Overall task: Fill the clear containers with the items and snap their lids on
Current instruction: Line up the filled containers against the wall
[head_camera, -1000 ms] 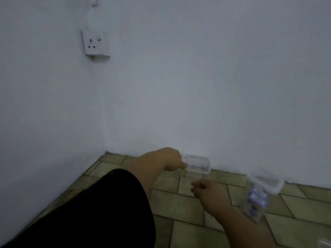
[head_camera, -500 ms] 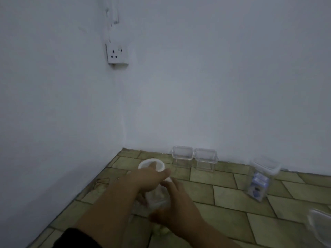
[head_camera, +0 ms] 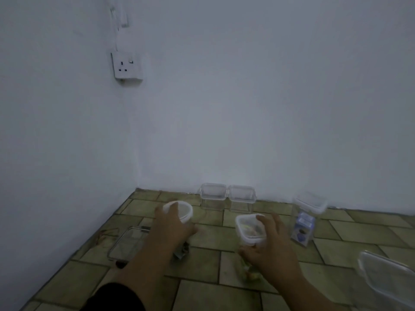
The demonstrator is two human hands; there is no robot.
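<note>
My left hand (head_camera: 170, 230) grips a round clear container with a white lid (head_camera: 183, 209) from above, near the floor at centre left. A small square clear container (head_camera: 248, 228) with a white lid and colourful items inside is held by my right hand (head_camera: 271, 245), fingers on the lid and thumb below. Two lidded clear containers (head_camera: 213, 195) (head_camera: 242, 196) stand side by side against the wall. A tall clear container (head_camera: 306, 217) holding a blue packet stands to the right.
A flat clear lid (head_camera: 126, 244) lies on the tiled floor (head_camera: 202, 292) at the left. Small wrapped items (head_camera: 183, 251) lie under my left wrist, and yellowish ones (head_camera: 249, 272) under my right hand. A large clear container (head_camera: 386, 281) sits at the bottom right. White walls meet in the corner.
Both hands were on the round container half a second ago. Now they are apart: the left keeps the round container, the right holds the square lidded one.
</note>
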